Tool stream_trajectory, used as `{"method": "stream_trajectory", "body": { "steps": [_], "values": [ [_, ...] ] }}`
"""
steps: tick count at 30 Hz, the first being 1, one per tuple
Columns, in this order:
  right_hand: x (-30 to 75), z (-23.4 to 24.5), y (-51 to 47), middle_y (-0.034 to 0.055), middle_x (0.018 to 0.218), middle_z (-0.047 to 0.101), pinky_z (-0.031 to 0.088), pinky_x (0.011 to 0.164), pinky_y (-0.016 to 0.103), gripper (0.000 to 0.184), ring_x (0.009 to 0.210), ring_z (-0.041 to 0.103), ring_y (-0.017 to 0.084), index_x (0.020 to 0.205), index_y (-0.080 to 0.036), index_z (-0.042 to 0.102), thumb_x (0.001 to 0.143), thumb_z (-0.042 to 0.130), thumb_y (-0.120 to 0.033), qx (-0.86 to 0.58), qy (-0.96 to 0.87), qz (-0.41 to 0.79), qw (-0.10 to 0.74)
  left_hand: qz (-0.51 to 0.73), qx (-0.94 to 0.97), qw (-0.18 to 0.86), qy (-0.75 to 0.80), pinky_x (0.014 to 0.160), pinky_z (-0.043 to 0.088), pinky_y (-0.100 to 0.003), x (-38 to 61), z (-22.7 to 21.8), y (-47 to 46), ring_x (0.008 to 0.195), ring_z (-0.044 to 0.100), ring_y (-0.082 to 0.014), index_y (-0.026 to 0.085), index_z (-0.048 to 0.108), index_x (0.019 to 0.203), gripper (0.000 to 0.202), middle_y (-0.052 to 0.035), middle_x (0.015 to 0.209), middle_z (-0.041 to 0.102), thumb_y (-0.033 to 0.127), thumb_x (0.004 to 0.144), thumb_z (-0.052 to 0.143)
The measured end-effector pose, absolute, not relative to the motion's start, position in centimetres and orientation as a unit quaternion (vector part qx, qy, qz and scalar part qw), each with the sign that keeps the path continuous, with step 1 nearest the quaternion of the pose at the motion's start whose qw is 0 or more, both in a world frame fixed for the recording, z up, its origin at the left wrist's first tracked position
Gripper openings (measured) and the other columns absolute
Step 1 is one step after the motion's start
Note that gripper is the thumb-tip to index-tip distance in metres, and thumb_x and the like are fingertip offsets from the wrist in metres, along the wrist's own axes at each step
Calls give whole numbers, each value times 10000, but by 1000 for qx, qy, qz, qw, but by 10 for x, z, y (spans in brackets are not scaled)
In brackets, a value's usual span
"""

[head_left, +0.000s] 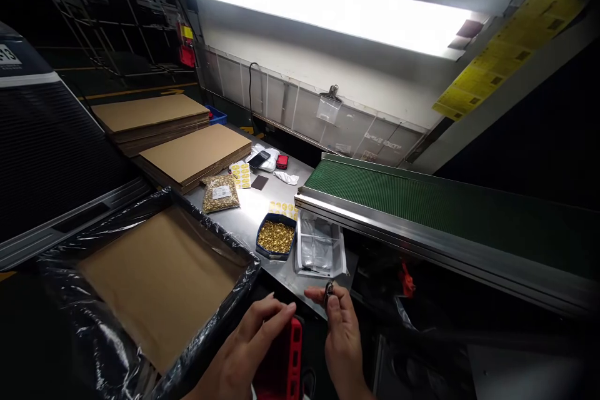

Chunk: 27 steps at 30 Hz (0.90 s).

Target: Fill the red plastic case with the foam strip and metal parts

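The steel bench point(253, 212) is crowded under the striplight. My right hand point(342, 331) pinches a small dark part point(329, 291); my left hand point(255, 340) hovers loosely open, empty. A slack pinch could drop it off the edge.

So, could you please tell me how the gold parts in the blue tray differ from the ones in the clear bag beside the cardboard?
The blue tray holds its gold parts loose and uncovered; the clear bag keeps its parts sealed inside. The bag carries a white label, the tray none. The tray sits nearer the right hand and left hand; the bag lies farther back, by the flat cardboard sheets. Both rest on the steel table and hold small golden pieces.
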State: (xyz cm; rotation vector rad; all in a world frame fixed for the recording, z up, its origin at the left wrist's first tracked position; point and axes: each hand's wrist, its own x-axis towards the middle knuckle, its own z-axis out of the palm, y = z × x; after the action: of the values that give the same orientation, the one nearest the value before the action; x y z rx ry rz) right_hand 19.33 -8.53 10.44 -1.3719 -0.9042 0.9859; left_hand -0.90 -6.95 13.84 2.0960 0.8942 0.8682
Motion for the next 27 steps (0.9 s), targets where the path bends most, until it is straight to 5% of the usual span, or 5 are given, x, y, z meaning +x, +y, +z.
{"method": "stream_trajectory", "body": {
  "steps": [6, 13, 19, 23, 27],
  "values": [
    [194, 82, -84, 52, 976, 642, 436, 915, 338, 369, 946, 599, 185, 1047, -190, 562, 928, 513, -535, -616, -363, 424, 555, 348, 839, 244, 340, 1198, 252, -409, -6, 136, -71, 1339, 377, -295, 264, 298, 1487, 750, -91, 1361, 390, 147, 806, 590],
    [219, 115, -78, 46, 1025, 594, 473, 815, 269, 248, 913, 580, 149, 1139, -236, 623, 964, 511, -372, -569, -547, 387, 477, 307, 858, 258, 321, 1177, 277, -487, -18, 147, -65, 1337, 352, -313, 223, 275, 1505, 958, -111, 1382, 341, 31, 598, 519],
    [235, 179, -75, 44, 1014, 562, 503, 763, 227, 316, 844, 573, 115, 1248, -286, 569, 934, 574, -258, -525, -633, 361, 439, 301, 842, 312, 322, 1093, 416, -334, -19, 167, -63, 1268, 430, -250, 248, 322, 1497, 916, -82, 1372, 348, 61, 629, 549],
    [228, 197, -78, 20, 922, 572, 506, 639, 176, 300, 698, 545, 82, 1093, -249, 595, 825, 726, -286, -524, -565, 418, 482, 303, 826, 344, 328, 1063, 439, -301, -17, 174, -62, 1219, 471, -225, 275, 349, 1484, 850, -63, 1363, 365, 89, 681, 556],
    [225, 201, -83, 51, 1018, 626, 548, 778, 222, 212, 886, 621, 133, 1075, -236, 615, 873, 671, -269, -506, -591, 435, 453, 292, 831, 361, 308, 1068, 428, -283, -17, 173, -59, 1218, 464, -214, 280, 351, 1479, 942, -48, 1356, 364, 39, 589, 542]
  ]
}}
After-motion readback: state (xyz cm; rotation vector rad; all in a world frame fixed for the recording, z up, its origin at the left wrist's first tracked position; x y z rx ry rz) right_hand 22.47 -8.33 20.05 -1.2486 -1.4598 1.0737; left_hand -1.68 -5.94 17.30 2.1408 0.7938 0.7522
